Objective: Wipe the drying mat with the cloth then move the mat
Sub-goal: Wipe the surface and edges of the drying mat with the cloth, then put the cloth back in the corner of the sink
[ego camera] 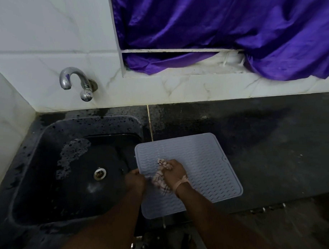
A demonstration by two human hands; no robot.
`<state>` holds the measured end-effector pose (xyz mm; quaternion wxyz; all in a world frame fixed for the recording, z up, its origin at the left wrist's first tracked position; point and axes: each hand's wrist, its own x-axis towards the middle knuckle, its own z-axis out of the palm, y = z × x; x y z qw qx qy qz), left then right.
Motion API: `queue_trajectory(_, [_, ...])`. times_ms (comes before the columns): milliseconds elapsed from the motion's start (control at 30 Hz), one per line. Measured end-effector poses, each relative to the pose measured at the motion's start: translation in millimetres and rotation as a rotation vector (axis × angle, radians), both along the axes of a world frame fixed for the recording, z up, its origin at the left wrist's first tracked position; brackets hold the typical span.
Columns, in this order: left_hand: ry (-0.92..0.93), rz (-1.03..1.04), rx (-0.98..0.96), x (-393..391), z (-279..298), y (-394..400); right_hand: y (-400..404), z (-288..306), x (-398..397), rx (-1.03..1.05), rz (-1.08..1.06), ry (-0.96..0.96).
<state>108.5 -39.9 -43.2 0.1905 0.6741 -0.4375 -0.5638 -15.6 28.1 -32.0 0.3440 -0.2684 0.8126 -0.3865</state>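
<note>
Both of my hands are on the job, so I judge the wiping step is the one in hand and the move has not begun. The drying mat, pale grey with a wavy ribbed face, lies flat on the dark counter just right of the sink, its left edge reaching to the sink's rim or slightly over it, and its near corner at the counter's front edge. My right hand sits on the mat's left-middle part with fingers curled round the bunched checked cloth, pressing it to the ribs; a loose tail of the cloth trails toward me beneath the wrist. My left hand is at the mat's left edge by the sink, fingers bent over that edge, and it seems to hold the mat steady, though I cannot tell how firmly it pinches.

Most of the mat's far and right parts lie beyond the cloth, so the next move, as I see it, calls for sweeping the cloth outward across those ribs while the left hand keeps the mat from sliding. Only then would I let go of the cloth and lift the mat.

Beyond the sink, a chrome tap juts from the white tiled wall, and a purple curtain hangs over the ledge behind.
</note>
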Motion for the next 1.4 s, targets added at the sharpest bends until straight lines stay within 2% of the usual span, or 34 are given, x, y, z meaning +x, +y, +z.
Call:
queue_trajectory(67, [-0.079,-0.043,-0.049,1,7,3,-5,6,12,-0.081,-0.033,-0.2])
queue_trajectory(133, [-0.173,-0.05,-0.14,4,14,2,-11,11,17,-0.157,-0.027,-0.275])
queue_trajectory(200, [-0.149,0.003,-0.201,6,21,-1,-17,18,11,-0.215,-0.046,-0.347])
queue_trajectory(267, [0.091,0.001,-0.127,4,28,-7,-22,27,3,-0.28,-0.108,-0.464])
queue_trajectory(333, [0.369,-0.033,0.033,-4,39,-9,-27,34,-3,-0.352,-0.186,-0.63])
queue_trajectory(433, [0.464,-0.013,0.119,-8,56,-15,-33,49,-6,-0.52,-0.199,-0.896])
queue_trajectory(500, [0.608,0.039,0.218,-9,72,-20,-40,60,-9,-0.63,-0.191,-1.067])
queue_trajectory(567, [0.762,0.088,0.179,-9,90,-27,-47,71,-15,-0.694,-0.159,-1.17])
queue_trajectory(667, [0.842,0.189,0.002,-8,108,-31,-58,78,-21,-0.686,-0.123,-1.177])
queue_trajectory(733, [0.801,0.263,-0.113,-4,110,-33,-64,73,-23,-0.628,-0.086,-1.169])
queue_trajectory(833, [0.754,0.258,-0.226,8,112,-33,-69,68,-18,-0.458,0.05,-1.17])
queue_trajectory(933, [0.806,0.277,-0.248,32,107,-35,-74,66,-5,-0.305,0.255,-1.096])
queue_trajectory(1067, [0.94,0.399,-0.143,69,97,-45,-93,69,20,-0.29,0.321,-1.013])
queue_trajectory(1167, [0.789,0.279,-0.088,85,94,-56,-111,71,46,-0.343,0.363,-0.971])
queue_trajectory(1267, [0.725,0.333,-0.137,101,88,-81,-133,70,72,-0.333,0.322,-0.978])
queue_trajectory(1400, [0.848,0.34,-0.144,144,85,-124,-174,73,107,-0.228,0.195,-0.818])
